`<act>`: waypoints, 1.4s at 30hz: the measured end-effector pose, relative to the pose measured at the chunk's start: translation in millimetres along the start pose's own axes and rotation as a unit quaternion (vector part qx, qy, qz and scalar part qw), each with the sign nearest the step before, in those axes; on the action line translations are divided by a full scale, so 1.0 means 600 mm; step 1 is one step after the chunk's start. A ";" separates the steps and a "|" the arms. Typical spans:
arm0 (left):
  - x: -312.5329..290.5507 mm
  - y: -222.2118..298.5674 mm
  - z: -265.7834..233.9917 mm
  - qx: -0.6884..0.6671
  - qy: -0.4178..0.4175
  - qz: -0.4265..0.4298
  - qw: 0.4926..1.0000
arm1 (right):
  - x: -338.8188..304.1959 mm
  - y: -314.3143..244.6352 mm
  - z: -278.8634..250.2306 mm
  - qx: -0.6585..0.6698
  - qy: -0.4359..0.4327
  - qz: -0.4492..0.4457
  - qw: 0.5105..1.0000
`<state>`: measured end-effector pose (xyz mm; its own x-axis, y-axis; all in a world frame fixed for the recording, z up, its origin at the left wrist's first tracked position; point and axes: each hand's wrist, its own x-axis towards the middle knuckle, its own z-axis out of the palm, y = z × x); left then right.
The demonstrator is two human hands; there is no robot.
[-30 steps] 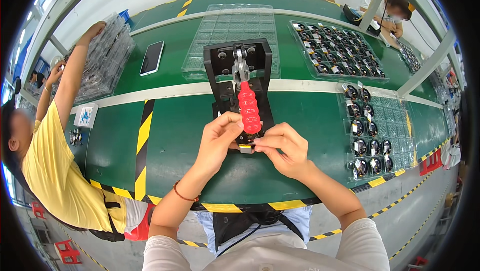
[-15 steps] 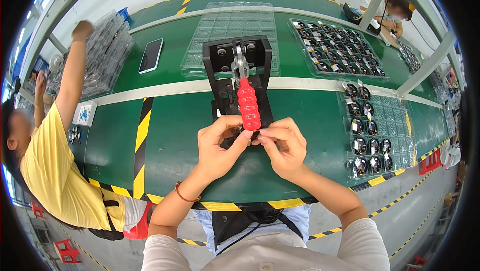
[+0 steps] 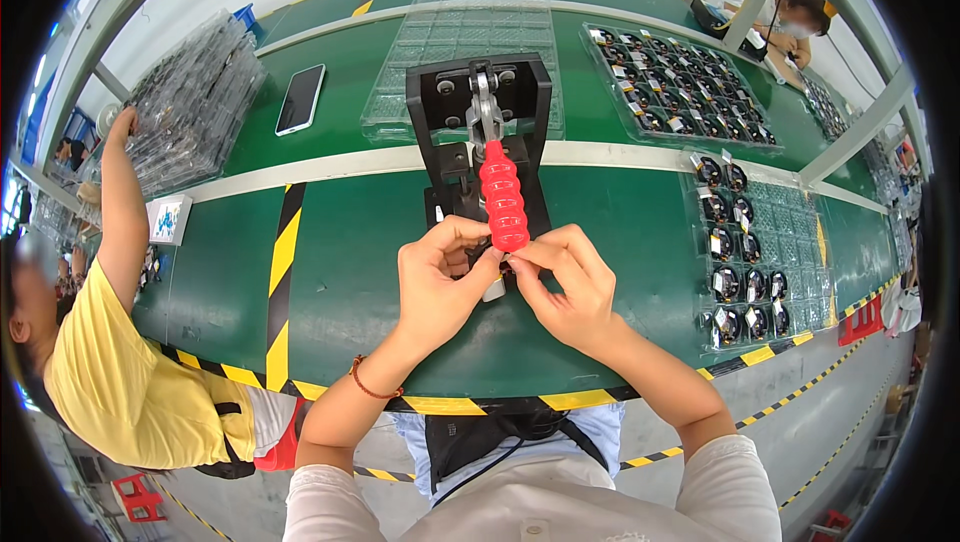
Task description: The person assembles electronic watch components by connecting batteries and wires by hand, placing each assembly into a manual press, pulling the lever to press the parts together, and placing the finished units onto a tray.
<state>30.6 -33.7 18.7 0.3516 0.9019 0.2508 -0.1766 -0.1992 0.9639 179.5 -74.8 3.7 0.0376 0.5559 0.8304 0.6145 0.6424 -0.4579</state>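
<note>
A black toggle-clamp fixture (image 3: pixel 541 107) stands on the green bench in front of me, its ribbed red handle (image 3: pixel 503 198) pointing toward me. Just below the handle's tip, my left hand (image 3: pixel 437 272) and my right hand (image 3: pixel 570 287) come close together. Thumb and forefinger of each are pinched at the near end of the fixture. What the fingertips hold is mostly covered by the handle and the fingers. A small pale piece (image 3: pixel 494 290) shows between the hands, its kind too small to make out.
At right, a clear tray (image 3: pixel 790 232) is partly filled with round black wired parts; a fuller tray (image 3: pixel 680 92) lies behind. Beyond the fixture is a clear tray (image 3: pixel 400 92), with a phone (image 3: pixel 300 100) and stacked trays (image 3: pixel 190 107) leftward. A co-worker in yellow (image 3: pixel 140 372) reaches there.
A small pale piece now shows under the handle between my hands, which stay pinched at nearly the same place. The co-worker's raised arm has come down beside the stacked trays.
</note>
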 end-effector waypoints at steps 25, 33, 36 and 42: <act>-0.008 -0.010 0.005 -0.030 0.017 -0.013 0.999 | -0.005 -0.010 -0.003 -0.038 -0.044 -0.033 0.998; 0.000 -0.008 0.000 -0.100 -0.054 -0.048 0.992 | 0.000 -0.002 -0.011 0.048 -0.017 0.029 0.998; -0.001 -0.006 -0.001 -0.114 -0.059 -0.036 0.991 | -0.002 -0.002 -0.015 0.049 -0.024 0.029 0.998; -0.002 -0.002 -0.004 -0.105 -0.065 -0.050 0.991 | 0.000 -0.005 -0.014 0.055 -0.028 0.025 0.998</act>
<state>28.0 -33.5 17.3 0.4903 0.8535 0.1766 -0.3167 -0.0144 0.9484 184.3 -81.2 7.5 0.0197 0.6160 0.7875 0.5227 0.6651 -0.5334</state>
